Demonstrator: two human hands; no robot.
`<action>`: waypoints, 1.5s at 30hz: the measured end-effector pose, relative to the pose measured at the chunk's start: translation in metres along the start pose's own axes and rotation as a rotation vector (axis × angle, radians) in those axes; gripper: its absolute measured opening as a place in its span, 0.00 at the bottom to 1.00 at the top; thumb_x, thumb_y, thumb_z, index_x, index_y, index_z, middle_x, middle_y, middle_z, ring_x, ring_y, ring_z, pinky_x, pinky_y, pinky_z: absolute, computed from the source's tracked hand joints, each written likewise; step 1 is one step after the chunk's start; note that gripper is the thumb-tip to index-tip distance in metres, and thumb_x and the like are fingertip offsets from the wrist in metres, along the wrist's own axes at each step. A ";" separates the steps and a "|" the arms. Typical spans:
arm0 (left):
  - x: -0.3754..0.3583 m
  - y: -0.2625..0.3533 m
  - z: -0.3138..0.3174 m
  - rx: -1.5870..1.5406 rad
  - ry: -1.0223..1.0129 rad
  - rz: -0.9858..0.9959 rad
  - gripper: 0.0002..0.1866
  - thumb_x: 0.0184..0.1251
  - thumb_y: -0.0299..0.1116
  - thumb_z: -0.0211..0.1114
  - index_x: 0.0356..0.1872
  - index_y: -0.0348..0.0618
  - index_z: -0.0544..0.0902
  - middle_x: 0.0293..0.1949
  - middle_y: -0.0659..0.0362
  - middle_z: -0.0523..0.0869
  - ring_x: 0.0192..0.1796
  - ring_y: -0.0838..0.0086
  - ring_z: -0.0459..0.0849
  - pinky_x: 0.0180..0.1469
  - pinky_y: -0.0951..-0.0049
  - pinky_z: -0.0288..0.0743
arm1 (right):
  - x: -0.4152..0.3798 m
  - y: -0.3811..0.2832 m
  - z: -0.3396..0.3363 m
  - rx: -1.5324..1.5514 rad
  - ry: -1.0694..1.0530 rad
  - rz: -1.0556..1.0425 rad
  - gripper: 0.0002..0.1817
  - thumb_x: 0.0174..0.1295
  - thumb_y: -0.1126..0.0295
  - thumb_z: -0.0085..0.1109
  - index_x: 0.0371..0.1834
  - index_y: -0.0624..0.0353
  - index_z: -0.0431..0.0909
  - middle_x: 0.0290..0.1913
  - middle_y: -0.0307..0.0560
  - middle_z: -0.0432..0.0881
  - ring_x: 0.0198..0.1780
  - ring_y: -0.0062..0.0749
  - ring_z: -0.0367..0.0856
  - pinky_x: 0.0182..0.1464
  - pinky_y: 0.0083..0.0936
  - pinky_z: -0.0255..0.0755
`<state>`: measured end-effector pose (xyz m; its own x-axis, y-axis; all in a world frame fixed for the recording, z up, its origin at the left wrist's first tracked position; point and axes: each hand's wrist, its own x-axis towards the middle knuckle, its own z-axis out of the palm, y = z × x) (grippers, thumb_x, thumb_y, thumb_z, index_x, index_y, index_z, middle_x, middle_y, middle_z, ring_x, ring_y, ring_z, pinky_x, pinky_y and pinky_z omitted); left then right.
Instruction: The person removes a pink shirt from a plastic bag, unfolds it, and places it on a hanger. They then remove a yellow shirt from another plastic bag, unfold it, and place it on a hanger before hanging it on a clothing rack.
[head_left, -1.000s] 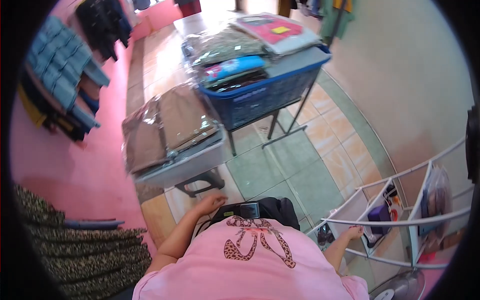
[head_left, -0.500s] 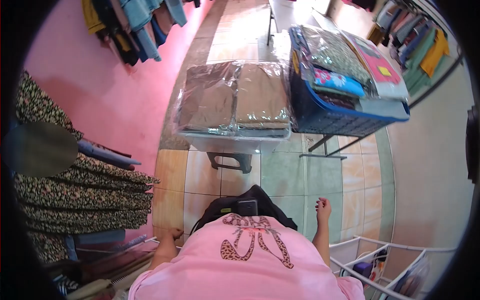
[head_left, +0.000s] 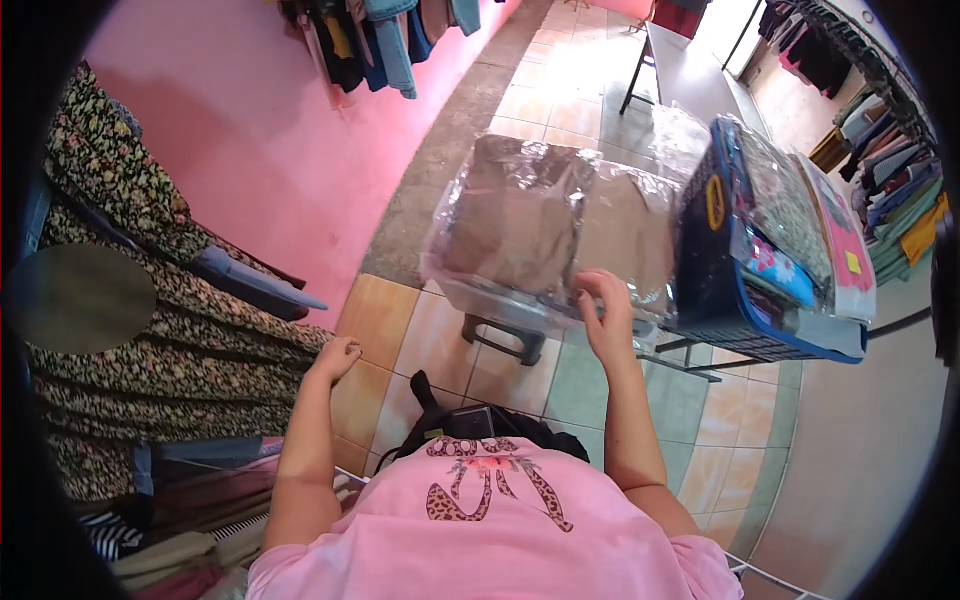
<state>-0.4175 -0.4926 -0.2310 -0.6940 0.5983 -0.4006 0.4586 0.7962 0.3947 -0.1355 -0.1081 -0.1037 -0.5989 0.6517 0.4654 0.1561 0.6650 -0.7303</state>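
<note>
My right hand [head_left: 606, 312] is raised at the front edge of a clear plastic bin [head_left: 495, 298], its fingers bent, apart and holding nothing. Whether its fingertips touch the wrapped clothes cannot be told. Two stacks of folded clothes in clear plastic fill the bin: dark brown clothes [head_left: 515, 215] on the left and tan clothes [head_left: 630, 225] on the right. My left hand [head_left: 338, 358] hangs in front of the floral dresses [head_left: 180, 330], fingers loosely curled with nothing visible in them.
The bin rests on a dark plastic stool [head_left: 503, 340]. Right of it stands a blue basket [head_left: 770, 340] of packed clothes on a metal-legged support. A white table [head_left: 690, 75] is farther back. Clothes hang along the pink wall [head_left: 290, 170] and on a right-hand rack [head_left: 900, 190].
Both hands have risen and reached forward, the right one up to the bin's front edge. My view has turned left, so the bin and basket appear farther right.
</note>
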 end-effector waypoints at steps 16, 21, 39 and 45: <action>0.166 -0.179 -0.099 -0.012 -0.587 -0.133 0.24 0.61 0.46 0.58 0.52 0.39 0.75 0.50 0.49 0.80 0.52 0.63 0.79 0.53 0.63 0.71 | 0.018 -0.047 0.103 -0.378 -0.378 0.323 0.08 0.51 0.70 0.62 0.33 0.61 0.81 0.35 0.47 0.80 0.42 0.40 0.75 0.45 0.33 0.69; 0.227 -0.035 -0.173 -0.178 -0.434 -0.116 0.24 0.64 0.44 0.56 0.57 0.42 0.72 0.55 0.51 0.76 0.55 0.64 0.76 0.56 0.67 0.69 | 0.052 -0.084 0.085 -0.119 -0.211 0.621 0.14 0.52 0.74 0.60 0.44 0.62 0.77 0.37 0.49 0.81 0.39 0.36 0.79 0.42 0.28 0.71; 0.491 0.212 -0.293 -0.127 -0.349 0.954 0.18 0.61 0.35 0.60 0.53 0.47 0.75 0.61 0.49 0.70 0.65 0.60 0.65 0.64 0.65 0.56 | 0.210 -0.038 0.134 -0.271 -0.272 0.673 0.19 0.53 0.68 0.59 0.50 0.59 0.73 0.43 0.53 0.79 0.43 0.42 0.79 0.47 0.32 0.71; 0.658 0.246 -0.295 -0.177 -0.315 0.869 0.18 0.62 0.33 0.59 0.54 0.46 0.75 0.59 0.51 0.72 0.64 0.64 0.65 0.65 0.67 0.55 | 0.222 -0.016 0.152 -0.411 -0.336 0.947 0.15 0.54 0.65 0.59 0.43 0.59 0.74 0.40 0.53 0.80 0.43 0.46 0.78 0.45 0.36 0.70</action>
<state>-0.9249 0.0701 -0.1538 0.0462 0.9937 -0.1018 0.6362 0.0493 0.7699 -0.3903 -0.0294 -0.0646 -0.2710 0.8730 -0.4055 0.8817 0.0561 -0.4685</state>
